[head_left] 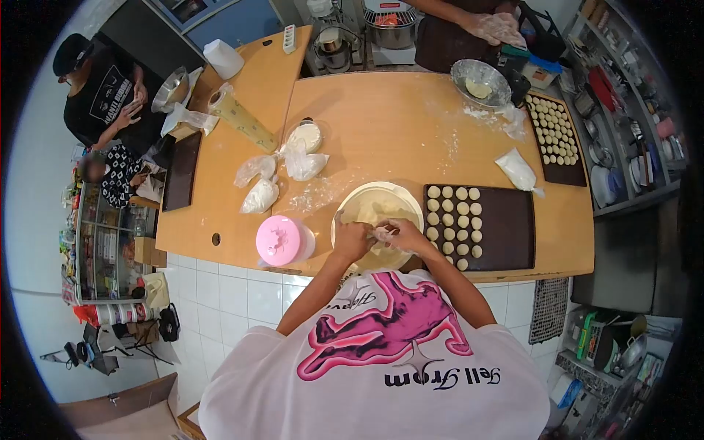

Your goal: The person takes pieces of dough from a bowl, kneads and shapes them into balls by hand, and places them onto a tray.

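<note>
A cream-coloured bowl point(343, 209) with pale flour or dough inside stands at the table's near edge. Over it, my left hand point(354, 239) is closed, its fingers curled towards the other hand. My right hand point(403, 237) meets it with fingers bent together and coated in white. Whatever lies between the fingertips is too small and covered to make out. Just right of the bowl, a dark baking tray point(506, 227) bears rows of small round dough balls point(463, 208) on its left part. A tub with a pink lid point(279, 240) stands to the left.
Bags of white powder point(260, 196), a patterned plastic roll point(246, 121) and a second tray of dough balls point(555, 130) lie around the table point(359, 117). A co-worker's floury hands point(499, 29) are near a metal bowl point(480, 84). Other people are at left.
</note>
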Demonstrator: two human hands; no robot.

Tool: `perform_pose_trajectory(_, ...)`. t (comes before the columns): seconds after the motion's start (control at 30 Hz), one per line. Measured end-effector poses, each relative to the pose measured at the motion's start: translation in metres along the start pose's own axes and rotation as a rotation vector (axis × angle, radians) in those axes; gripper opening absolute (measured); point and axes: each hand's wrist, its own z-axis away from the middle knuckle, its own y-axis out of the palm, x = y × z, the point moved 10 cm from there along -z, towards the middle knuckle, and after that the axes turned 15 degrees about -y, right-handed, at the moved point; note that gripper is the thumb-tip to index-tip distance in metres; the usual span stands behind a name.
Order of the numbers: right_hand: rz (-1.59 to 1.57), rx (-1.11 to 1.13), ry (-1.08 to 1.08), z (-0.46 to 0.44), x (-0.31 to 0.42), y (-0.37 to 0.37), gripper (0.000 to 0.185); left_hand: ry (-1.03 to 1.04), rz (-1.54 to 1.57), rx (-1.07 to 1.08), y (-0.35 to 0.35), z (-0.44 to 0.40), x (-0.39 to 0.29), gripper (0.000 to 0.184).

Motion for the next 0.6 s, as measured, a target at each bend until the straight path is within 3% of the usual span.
perform_pose_trajectory(0.23, 0.223, 0.018, -0.215, -0.003, 0.016, -0.001, 0.044, 0.041, -0.104, -0.058, 0.006, 0.002, -0.002, 0.021)
perform_pose_trajectory(0.47, 0.196, -0.018, -0.235, 0.000, 0.041, -0.003, 0.033, -0.022, 0.110, -0.138, -0.002, 0.009, 0.006, 0.024)
perform_pose_trajectory(0.6, 0.214, 0.005, -0.282, 0.001, 0.052, -0.004, 0.030, -0.034, 0.075, -0.060, -0.003, 0.008, 0.008, 0.022)
